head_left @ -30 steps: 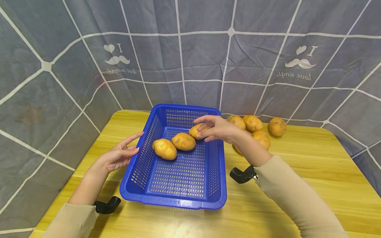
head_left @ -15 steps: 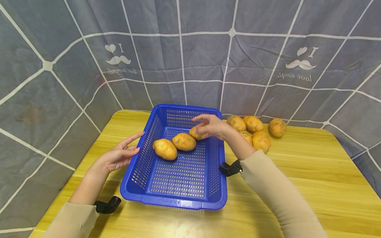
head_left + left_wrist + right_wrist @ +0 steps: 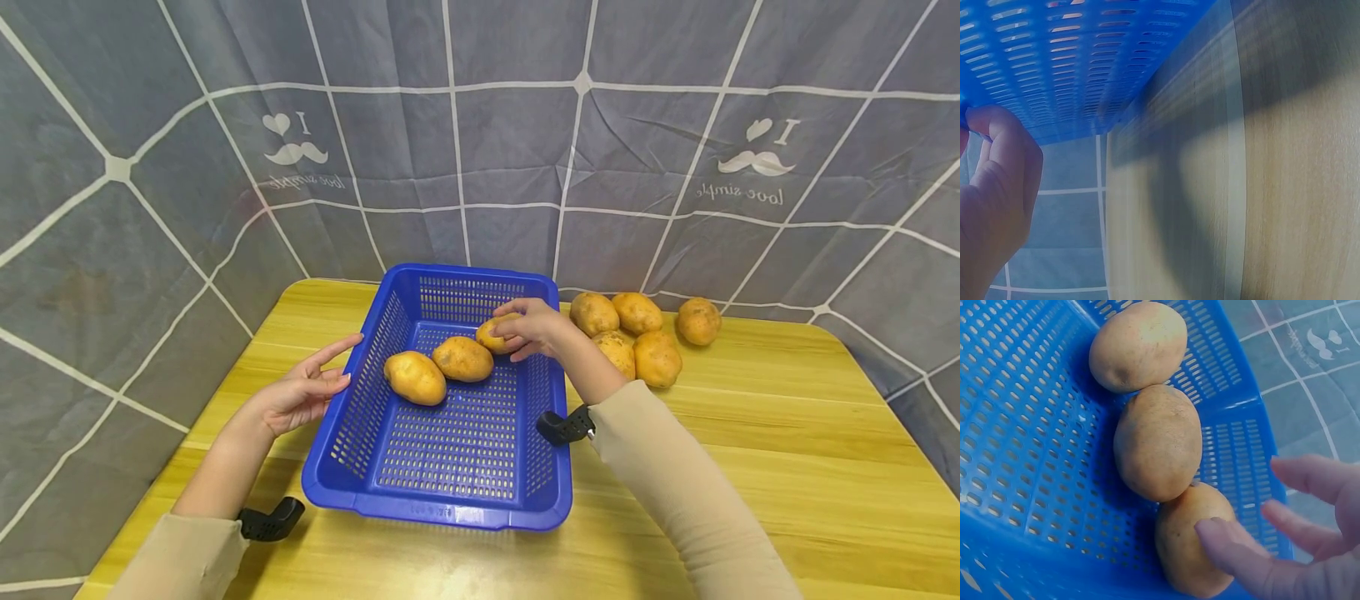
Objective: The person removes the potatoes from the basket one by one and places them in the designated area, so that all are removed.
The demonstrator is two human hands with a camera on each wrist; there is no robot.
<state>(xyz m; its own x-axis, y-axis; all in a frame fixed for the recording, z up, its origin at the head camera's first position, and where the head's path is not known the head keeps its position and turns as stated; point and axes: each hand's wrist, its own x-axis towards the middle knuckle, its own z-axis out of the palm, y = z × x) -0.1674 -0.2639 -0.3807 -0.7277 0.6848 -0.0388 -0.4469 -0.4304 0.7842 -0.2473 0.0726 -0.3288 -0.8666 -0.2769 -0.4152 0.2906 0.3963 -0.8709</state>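
Since a second ago our right hand [image 3: 528,329] has lowered the third potato [image 3: 1194,547] to the basket [image 3: 420,492] floor beside its two neighbours. Its fingers look loosely spread, the thumb resting on the skin, while our left hand [image 3: 300,392] lies open against the basket's left wall. We'd let the potato settle touching the middle potato [image 3: 462,357], then lift the fingers straight up so nothing rolls.

Three potatoes [image 3: 462,358] in the basket [image 3: 450,492] — five more [image 3: 637,333] right of it.
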